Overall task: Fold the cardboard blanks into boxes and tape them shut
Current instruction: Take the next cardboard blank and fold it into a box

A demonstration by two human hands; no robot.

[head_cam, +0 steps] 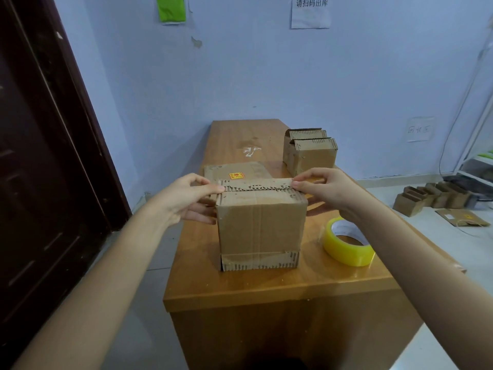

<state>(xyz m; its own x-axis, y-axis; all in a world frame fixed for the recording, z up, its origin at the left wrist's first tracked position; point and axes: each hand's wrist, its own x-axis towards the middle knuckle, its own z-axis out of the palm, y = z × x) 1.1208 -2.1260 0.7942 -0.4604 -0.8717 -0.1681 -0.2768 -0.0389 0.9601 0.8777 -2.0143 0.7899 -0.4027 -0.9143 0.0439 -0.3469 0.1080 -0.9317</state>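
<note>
The cardboard box (260,225) stands mid-table (240,287), well back from the near edge. Left hand (186,201) and right hand (324,190) pinch its top flaps at either end. The tape roll (346,247) lies just right, near the table's right edge.

Walls: pale blue wall (266,76), paint chipped in one spot near top, scuffed low down.
Door: dark brown door (40,156) at left, panelled, shut.
Notices: white paper sheet (310,13) w/ Chinese text, top right; small handwritten label (420,129) lower right; green item (172,8) hung at top, partly out of frame.
Furniture: wooden counter (266,284), orange-brown, glossy top, end-on to wall; white marks on far part of top.
Shelving: white rack (477,156) at far right, only partly visible.
Cable: thin white cable (453,124) down wall at right.
Floor: pale tiled floor (440,231), grey-white.
Light: even, no hard shadows; source not visible.
</note>
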